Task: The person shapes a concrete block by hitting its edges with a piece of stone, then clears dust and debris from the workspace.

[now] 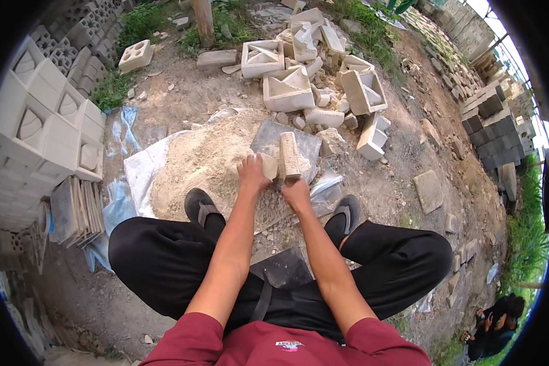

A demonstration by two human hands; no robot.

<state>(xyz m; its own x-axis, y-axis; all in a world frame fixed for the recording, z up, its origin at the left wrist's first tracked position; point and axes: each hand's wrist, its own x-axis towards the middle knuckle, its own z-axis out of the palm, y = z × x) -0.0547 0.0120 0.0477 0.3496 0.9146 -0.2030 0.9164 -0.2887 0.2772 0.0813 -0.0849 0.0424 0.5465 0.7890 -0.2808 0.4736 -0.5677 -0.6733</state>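
A long pale block [289,154], its surface rough and sandy, stands over a dark flat board [314,145] in front of me. My right hand [296,193] is closed at the block's near end, and its fingertips are partly hidden below it. My left hand [254,173] is bent around the left side of a smaller pale piece [268,166] beside the block. Whether the two pieces join cannot be made out. A heap of sandy powder [195,160] lies on a white sheet [141,178] to the left of my hands.
Broken pale hollow blocks [287,88] are piled ahead. Stacked white blocks [55,100] and leaning boards [79,210] stand at left, grey blocks [494,125] at far right. A dark slab [282,268] lies between my legs. Another person [497,326] is at lower right.
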